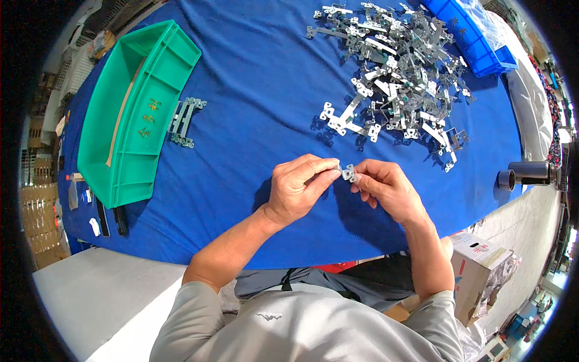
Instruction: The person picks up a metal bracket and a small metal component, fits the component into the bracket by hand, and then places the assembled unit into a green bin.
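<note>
Between my hands, above the blue cloth, is a small metal bracket point(348, 173) with holes in its bent end. My left hand point(300, 184) pinches it from the left between thumb and fingers. From the right, my right hand point(386, 186) grips its other side with thumb and forefinger. Much of the bracket is hidden by my fingers. Beyond my hands lies a large loose heap of similar metal brackets point(401, 78). A few brackets point(351, 117) stick out at the heap's near left edge. Several more brackets point(187, 122) lie in a neat group at the left.
A green plastic bin point(136, 120) stands on the blue cloth point(253, 90) at the left. At the far right is a blue plastic bin point(467, 36). A metal cylinder point(528, 174) sits at the right table edge. A cardboard box point(479, 265) stands below it.
</note>
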Action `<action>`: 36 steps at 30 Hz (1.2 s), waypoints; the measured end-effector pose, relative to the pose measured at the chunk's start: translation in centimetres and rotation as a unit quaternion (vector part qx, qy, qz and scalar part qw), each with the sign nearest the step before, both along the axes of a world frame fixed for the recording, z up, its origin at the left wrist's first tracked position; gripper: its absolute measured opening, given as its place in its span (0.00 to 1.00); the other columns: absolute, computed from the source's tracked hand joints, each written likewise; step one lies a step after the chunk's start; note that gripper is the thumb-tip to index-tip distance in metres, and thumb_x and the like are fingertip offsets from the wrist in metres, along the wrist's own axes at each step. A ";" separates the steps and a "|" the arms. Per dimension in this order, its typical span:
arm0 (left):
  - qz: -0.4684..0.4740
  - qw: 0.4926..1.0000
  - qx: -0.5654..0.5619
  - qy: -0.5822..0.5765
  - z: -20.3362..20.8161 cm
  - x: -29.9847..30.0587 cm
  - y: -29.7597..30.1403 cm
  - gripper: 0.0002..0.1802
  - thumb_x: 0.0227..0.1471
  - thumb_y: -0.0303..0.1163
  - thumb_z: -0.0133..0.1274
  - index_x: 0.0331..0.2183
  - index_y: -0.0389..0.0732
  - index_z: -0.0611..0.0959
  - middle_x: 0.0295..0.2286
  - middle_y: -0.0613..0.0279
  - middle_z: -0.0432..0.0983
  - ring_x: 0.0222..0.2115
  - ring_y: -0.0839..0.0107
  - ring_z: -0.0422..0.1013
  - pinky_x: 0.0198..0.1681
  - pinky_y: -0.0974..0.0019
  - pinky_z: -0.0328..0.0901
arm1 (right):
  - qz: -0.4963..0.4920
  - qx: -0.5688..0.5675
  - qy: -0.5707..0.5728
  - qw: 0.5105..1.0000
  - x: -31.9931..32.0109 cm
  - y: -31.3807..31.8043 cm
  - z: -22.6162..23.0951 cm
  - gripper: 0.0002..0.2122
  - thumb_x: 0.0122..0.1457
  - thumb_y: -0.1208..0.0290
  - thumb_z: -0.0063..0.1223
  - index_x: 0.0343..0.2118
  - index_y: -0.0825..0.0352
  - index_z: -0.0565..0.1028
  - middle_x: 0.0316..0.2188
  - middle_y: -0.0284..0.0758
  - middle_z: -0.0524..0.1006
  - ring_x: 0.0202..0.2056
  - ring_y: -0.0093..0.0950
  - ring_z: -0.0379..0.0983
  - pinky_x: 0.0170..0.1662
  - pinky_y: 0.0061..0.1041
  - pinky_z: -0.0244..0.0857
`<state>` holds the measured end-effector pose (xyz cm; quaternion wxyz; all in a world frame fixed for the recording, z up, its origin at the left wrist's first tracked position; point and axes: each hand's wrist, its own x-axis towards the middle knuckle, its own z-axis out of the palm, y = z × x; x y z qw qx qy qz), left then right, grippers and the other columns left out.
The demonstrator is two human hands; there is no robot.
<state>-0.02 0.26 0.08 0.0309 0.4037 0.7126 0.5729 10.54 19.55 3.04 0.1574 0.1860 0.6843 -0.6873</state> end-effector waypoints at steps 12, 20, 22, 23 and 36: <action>-0.048 0.998 -0.017 -0.026 0.0 0.0 0.1 0.08 0.48 0.23 0.65 0.35 0.34 0.86 0.26 0.56 0.81 0.22 0.71 0.76 0.25 0.69 0.68 | -0.073 -0.090 0.056 0.992 -0.3 -0.4 -0.6 0.09 0.68 0.69 0.49 0.42 0.70 0.76 0.27 0.27 0.75 0.27 0.16 0.70 0.33 0.18 0.68; -0.073 0.997 -0.014 0.008 -0.1 0.0 0.4 0.09 0.49 0.23 0.64 0.35 0.34 0.86 0.26 0.56 0.81 0.23 0.71 0.76 0.26 0.70 0.69 | -0.119 -0.017 0.097 0.988 -0.1 -0.4 -1.1 0.09 0.68 0.68 0.50 0.42 0.68 0.76 0.27 0.27 0.75 0.26 0.14 0.69 0.29 0.16 0.64; -0.024 0.999 -0.023 -0.018 0.1 0.3 0.1 0.08 0.49 0.23 0.64 0.35 0.34 0.86 0.26 0.57 0.81 0.23 0.71 0.76 0.26 0.70 0.69 | -0.147 -0.024 0.116 0.982 -0.2 -0.1 -1.0 0.09 0.67 0.67 0.50 0.41 0.68 0.76 0.28 0.28 0.76 0.26 0.14 0.68 0.28 0.16 0.63; 0.024 0.998 -0.031 -0.045 0.2 0.4 0.0 0.08 0.50 0.23 0.64 0.35 0.34 0.86 0.27 0.57 0.81 0.24 0.72 0.76 0.27 0.70 0.69 | -0.106 -0.015 0.066 0.992 0.0 0.1 -0.6 0.09 0.67 0.66 0.51 0.41 0.67 0.76 0.28 0.28 0.76 0.26 0.14 0.68 0.27 0.16 0.63; 0.036 0.995 -0.043 -0.077 0.4 0.1 0.3 0.08 0.52 0.23 0.62 0.36 0.33 0.86 0.26 0.58 0.80 0.24 0.76 0.74 0.27 0.72 0.66 | -0.014 0.013 0.021 1.000 0.1 -0.7 -0.2 0.07 0.66 0.68 0.51 0.37 0.66 0.76 0.28 0.27 0.77 0.27 0.15 0.69 0.28 0.16 0.63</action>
